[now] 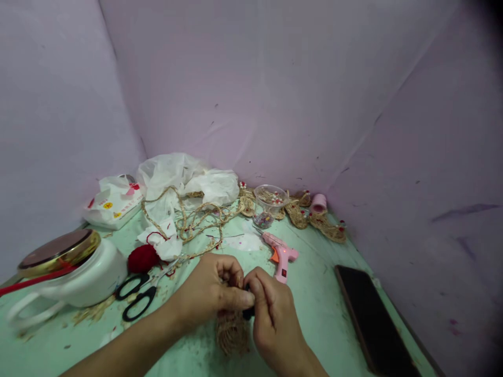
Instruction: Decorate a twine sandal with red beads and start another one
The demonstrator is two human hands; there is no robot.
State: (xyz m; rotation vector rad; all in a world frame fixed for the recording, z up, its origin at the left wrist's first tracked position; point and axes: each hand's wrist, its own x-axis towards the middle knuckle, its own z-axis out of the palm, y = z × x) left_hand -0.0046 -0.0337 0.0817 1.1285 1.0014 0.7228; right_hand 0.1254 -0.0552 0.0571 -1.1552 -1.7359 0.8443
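My left hand (pixel 226 285) is closed in a pinch at the top of a small woven straw piece (pixel 231 337), which shows below it. My right hand (pixel 273 314) is closed against the left fingertips, around a small black object (pixel 248 312) whose kind I cannot make out. Fingers hide most of where the two hands meet. Just beyond lies a pink glue gun (pixel 278 251) with an orange trigger. Scissors (pixel 137 298) with black handles rest left of my left forearm, beside a ball of dark red yarn (pixel 143 258).
A white mug (pixel 94 272) with a gold-rimmed lid stands at left. Behind are a tangled straw braid (pixel 196 220), white plastic bags (pixel 176 170), a clear cup of beads (pixel 269 201), woven straw slippers (pixel 296 214) and a pink spool (pixel 318 203). A phone (pixel 373 319) lies at right.
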